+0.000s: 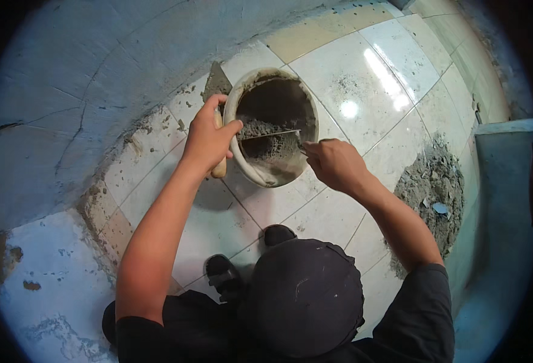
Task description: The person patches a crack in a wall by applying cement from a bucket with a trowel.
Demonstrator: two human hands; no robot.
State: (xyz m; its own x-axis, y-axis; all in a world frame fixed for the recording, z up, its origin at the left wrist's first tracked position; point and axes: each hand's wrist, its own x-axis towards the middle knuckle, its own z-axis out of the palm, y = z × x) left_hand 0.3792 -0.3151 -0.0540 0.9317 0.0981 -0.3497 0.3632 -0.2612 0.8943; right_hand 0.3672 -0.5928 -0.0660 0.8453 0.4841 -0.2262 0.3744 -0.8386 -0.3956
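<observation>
My left hand [209,136] grips a wooden-handled trowel [216,78] against the left rim of a pale, mortar-smeared bucket [260,175], with its thumb on the rim. The trowel's blade points up outside the bucket. My right hand [330,157] is closed on the handle of a second tool [269,134], whose straight metal edge lies across the inside of the bucket. Grey mortar [257,127] clings there, partly shadowed.
A heap of grey debris [433,193] lies right on the tiled floor [363,85]. A cracked blue wall [78,78] runs along the left. A low ledge [505,130] stands at far right. My sandalled feet [224,272] are below the bucket.
</observation>
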